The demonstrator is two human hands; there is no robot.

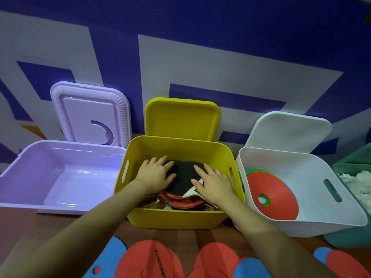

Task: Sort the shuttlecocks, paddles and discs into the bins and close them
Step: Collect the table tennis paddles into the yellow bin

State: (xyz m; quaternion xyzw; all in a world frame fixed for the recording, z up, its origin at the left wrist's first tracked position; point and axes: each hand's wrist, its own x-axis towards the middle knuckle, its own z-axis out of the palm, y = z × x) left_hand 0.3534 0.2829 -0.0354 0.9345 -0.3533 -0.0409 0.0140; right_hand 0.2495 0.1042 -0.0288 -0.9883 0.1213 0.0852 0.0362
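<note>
Red and blue discs (212, 259) lie nearest us on the wooden table (200, 235). Beyond them, our left hand (155, 174) and right hand (212, 182) press flat, fingers spread, on black paddles (183, 177) stacked in the yellow bin (176, 217). White bin (301, 223) at right holds a red disc (275, 195); purple bin (60, 177) at left; lids propped behind.

Head camera — wide-angle, facing forward and down, close over bins (180, 217) (single view)
</note>
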